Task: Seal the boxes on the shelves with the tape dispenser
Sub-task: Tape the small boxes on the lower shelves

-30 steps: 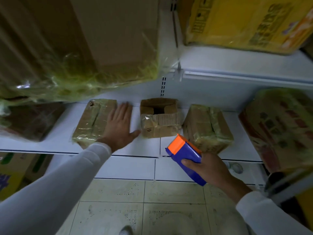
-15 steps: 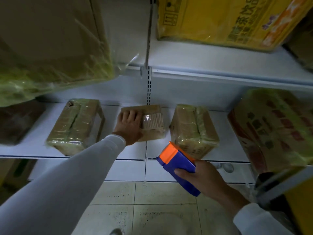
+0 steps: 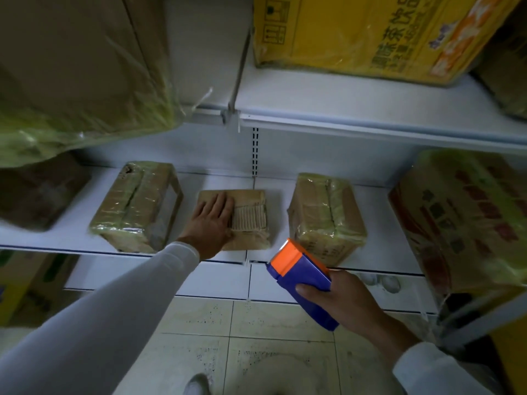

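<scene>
Head view: left hand (image 3: 212,223) reaches forward, arm straight in a white sleeve (image 3: 119,309), palm down, fingers flat and together, pressing the flaps of the small middle box (image 3: 251,220) on the lower shelf (image 3: 71,232); an open grip, nothing pinched. Torn corrugated patch on the box top sits just right of the fingers. Right hand (image 3: 342,303) is low and nearer the camera, right of and below the left one, wrist bent, fingers and thumb wrapped round the blue tape dispenser (image 3: 302,280); its orange head points up-left toward the shelf edge, apart from the middle box, not touching any box. Wrapped box (image 3: 137,206) just left of the left hand, a second wrapped box (image 3: 328,215) right of it, just above the dispenser. Large printed carton (image 3: 467,218) at far right, cut off by the frame. Yellow carton (image 3: 356,32) on the upper shelf, top cut off. Left edge boxes blurred and dark, print unreadable. Tape itself can't be made out. Dispenser's rear end hidden in the palm. Tiled floor (image 3: 256,337) below
</scene>
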The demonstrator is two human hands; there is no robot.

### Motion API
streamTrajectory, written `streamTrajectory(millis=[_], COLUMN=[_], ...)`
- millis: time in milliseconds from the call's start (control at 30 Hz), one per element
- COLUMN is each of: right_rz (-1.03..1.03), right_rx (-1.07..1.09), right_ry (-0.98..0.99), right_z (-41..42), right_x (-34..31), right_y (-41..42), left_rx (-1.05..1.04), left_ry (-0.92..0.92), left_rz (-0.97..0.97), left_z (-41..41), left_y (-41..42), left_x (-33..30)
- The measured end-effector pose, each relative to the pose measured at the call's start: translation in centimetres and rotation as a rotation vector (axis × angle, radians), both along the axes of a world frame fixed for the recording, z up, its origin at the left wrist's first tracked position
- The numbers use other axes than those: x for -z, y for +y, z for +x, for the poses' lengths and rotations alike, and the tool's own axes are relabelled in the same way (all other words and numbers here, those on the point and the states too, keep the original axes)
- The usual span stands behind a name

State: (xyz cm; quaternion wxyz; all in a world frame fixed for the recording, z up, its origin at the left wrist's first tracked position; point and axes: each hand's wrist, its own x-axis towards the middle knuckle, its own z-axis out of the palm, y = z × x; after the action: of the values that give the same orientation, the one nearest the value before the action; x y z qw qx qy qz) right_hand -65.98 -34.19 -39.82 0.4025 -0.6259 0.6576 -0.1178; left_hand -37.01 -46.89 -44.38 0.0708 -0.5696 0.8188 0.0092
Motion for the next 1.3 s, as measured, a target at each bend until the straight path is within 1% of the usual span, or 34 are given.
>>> streamTrajectory(millis=[133,300,567,633,733,800,833,900,1033,1100,1200,1300], right_rz=[0.030,0.053,0.047,0.041,0.035,0.048,0.055,0.066,0.063,0.067,0.072,0.068], right_rx=[-0.030,-0.060,-0.033,0.015,0.040,0.018,0.007,-0.011,-0.060,-0.099,-0.157,-0.184], right_ry=[-0.007,0.011,0.032,0.025,-0.009,-0.037,-0.044,-0.052,-0.064,-0.070,-0.111,-0.153], right_z=[0.3,0.8,1.2,1.8,3.0,3.9,4.4,5.1,6.3,6.9,7.6,7.6], right_x=[-0.1,-0.4,-1.9,-2.0,-2.6,-3.0,-3.1,-3.2,-3.3,-3.4,-3.7,-3.8], right_y=[0.2,0.7,2.0,2.3,2.8,3.0,3.1,3.3,3.6,3.7,3.2,2.2], left_rx=[-0.027,-0.057,0.004,0.007,0.069,0.114,0.129,0.116,-0.035,-0.057,-0.061,-0.097], left_ry=[0.018,0.010,0.189,0.278,0.579,0.723,0.758,0.834,1.005,1.079,1.198,1.258], left_rz=[0.004,0.016,0.008,-0.002,-0.088,-0.141,-0.113,0.033,0.481,0.674,0.835,0.905], left_z=[0.3,-0.2,2.2,2.7,2.8,2.6,2.7,2.9,4.1,4.2,4.1,4.3], left_y=[3.2,3.7,4.7,5.0,6.7,8.3,9.2,10.2,10.5,10.6,10.6,10.6], left_x=[-0.1,-0.5,-2.4,-3.1,-4.6,-4.8,-4.7,-4.6,-5.1,-5.5,-6.5,-7.2])
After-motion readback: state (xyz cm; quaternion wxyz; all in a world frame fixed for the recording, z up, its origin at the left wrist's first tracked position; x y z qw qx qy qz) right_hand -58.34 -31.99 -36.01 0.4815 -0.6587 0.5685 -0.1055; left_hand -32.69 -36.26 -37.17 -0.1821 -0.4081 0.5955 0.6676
